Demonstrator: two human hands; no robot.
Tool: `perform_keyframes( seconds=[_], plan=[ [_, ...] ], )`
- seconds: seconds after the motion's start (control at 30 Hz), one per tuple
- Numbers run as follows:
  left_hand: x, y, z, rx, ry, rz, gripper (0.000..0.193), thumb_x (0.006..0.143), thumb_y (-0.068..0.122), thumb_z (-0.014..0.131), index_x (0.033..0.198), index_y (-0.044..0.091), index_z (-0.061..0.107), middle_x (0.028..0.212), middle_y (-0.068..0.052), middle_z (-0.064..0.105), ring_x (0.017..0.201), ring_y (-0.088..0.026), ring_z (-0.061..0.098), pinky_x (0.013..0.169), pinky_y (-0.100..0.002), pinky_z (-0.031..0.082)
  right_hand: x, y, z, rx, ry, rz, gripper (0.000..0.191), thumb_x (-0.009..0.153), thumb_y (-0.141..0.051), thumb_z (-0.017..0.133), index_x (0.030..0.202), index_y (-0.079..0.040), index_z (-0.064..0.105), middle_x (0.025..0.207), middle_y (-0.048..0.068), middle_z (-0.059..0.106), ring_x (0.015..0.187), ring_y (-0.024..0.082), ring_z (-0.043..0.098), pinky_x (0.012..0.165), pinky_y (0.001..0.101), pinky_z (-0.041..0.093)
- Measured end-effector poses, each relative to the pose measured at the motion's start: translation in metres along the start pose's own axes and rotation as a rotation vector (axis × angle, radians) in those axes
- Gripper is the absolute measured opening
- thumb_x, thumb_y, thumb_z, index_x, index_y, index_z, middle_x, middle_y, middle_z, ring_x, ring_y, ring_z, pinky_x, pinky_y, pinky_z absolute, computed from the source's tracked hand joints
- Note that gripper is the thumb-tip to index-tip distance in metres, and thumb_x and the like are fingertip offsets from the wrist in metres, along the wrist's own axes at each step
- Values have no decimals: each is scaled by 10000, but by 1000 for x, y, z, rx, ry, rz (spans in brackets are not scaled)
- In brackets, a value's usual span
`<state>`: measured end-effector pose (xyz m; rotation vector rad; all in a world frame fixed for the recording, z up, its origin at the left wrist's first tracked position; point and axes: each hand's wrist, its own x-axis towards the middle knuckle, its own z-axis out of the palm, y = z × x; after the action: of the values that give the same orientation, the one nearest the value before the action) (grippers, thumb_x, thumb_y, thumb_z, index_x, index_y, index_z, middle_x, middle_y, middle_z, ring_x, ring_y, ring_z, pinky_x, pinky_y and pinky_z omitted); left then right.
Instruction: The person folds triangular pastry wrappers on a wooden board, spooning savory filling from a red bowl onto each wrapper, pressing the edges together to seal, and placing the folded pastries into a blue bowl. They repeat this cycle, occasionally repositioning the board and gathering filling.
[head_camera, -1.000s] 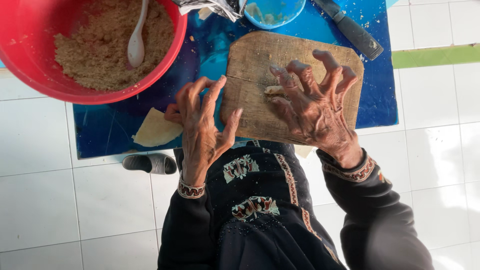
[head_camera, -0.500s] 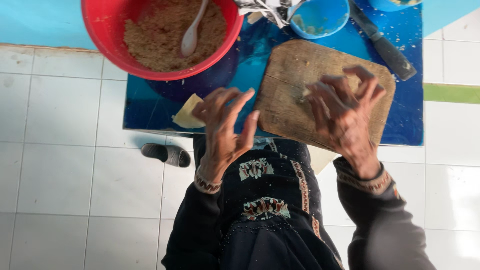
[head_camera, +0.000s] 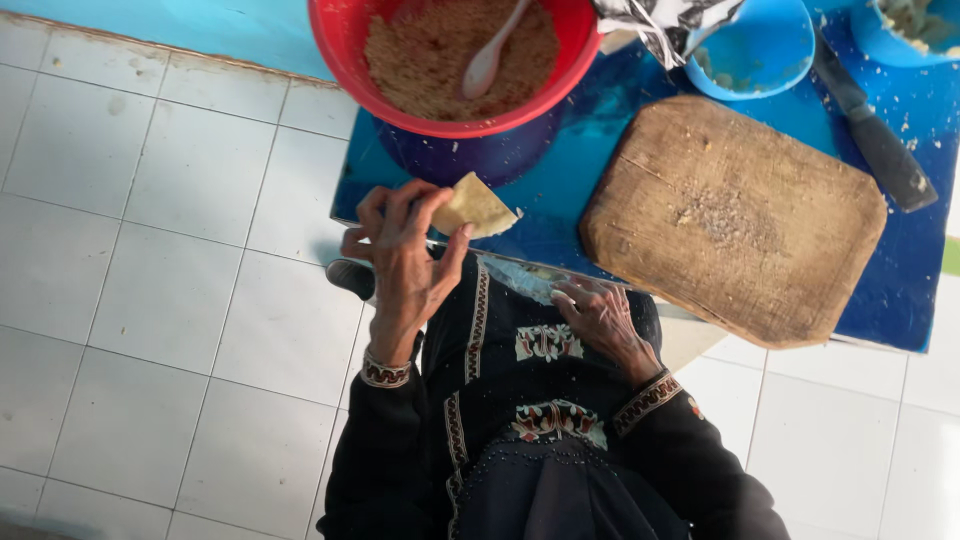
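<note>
Nearest the camera, black sleeves with patterned cuffs (head_camera: 385, 372) run up from the person's dark embroidered clothing (head_camera: 530, 400). The right hand (head_camera: 600, 320) lies low against the lap, fingers loosely curled, just at the near edge of the blue mat (head_camera: 590, 130); whether it grips anything cannot be told, though something pale and shiny shows just beside its fingertips. Half a second ago this hand was spread on the board, pressing at a bit of food; it has since drawn back off it toward the body.

The left hand (head_camera: 405, 255) is raised over the mat's near left corner, its fingers partly closed, pinching a pale yellow triangular wrapper (head_camera: 475, 205) between thumb and fingertips. Earlier that wrapper lay flat on the mat beside the open hand; now it is lifted and held.

Beyond the right hand, the wooden board (head_camera: 735, 220) lies bare but for a scatter of crumbs near its middle. White floor tiles (head_camera: 150, 300) spread to the left.

Farther off, the red bowl (head_camera: 455, 70) of brown crumbly filling sits at the mat's far left, a white spoon (head_camera: 490, 55) standing in it. To its right are crumpled foil (head_camera: 665, 25), a small blue bowl (head_camera: 745, 50), and a dark-handled knife (head_camera: 870, 130) lying along the mat's far right. Another blue bowl (head_camera: 910, 25) shows at the corner.
</note>
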<state>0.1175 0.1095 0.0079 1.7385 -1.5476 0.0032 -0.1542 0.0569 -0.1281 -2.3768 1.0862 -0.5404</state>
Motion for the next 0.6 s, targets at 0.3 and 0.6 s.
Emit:
perform_keyframes(
  seconds=[0.3, 0.6],
  plan=[
    [9, -3, 5, -140, -8, -16, 258, 977, 173, 718, 1211, 93, 644, 1125, -35, 723, 1073, -249, 664, 977, -463, 388, 6, -92, -70, 308, 6, -347, 309, 873, -78, 796, 1172, -92, 719, 1087, 96, 724, 1039, 257, 697, 872, 388, 577],
    [-4, 19, 0, -829, -72, -281, 319, 1028, 193, 652, 1282, 4, 613, 1197, -133, 713, 1048, -172, 742, 890, -321, 636, 85, -159, -94, 32, 423, -483, 416, 808, -55, 864, 1158, -4, 645, 1137, 124, 639, 1043, 341, 607, 881, 423, 543]
  ],
)
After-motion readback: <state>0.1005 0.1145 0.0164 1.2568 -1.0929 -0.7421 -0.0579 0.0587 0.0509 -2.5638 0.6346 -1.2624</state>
